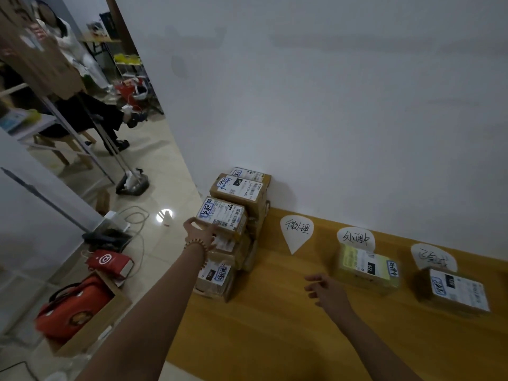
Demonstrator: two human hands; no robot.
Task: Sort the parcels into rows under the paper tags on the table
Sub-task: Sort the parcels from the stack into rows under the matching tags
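The top parcel (222,217) sits on the near stack of brown boxes at the table's left end, at about nine o'clock from the table's middle. The left hand (198,232) reaches to it with the fingers curled over its near left corner and the thumb against the side facing the camera, so the hand is closed on the box. A bead bracelet (195,241) circles that wrist. Behind this stack, toward twelve o'clock and against the wall (330,105), a second stack (242,188) stands taller, its top labels facing up.

On the wooden table (275,325) three paper tags lie along the wall edge. The left tag (297,232) has bare table below it. The middle tag (356,239) has a yellow-green parcel (367,270) just below it, touching its lower edge. The right tag (433,257), at about three o'clock, has a brown parcel (453,291) overlapping its lower edge.

The right hand (327,291) hovers over the table just left of the yellow-green parcel, fingers spread loosely apart and holding nothing.

Off the table, at eight o'clock on the floor, a red bag (68,309) lies in a cardboard box (90,328).
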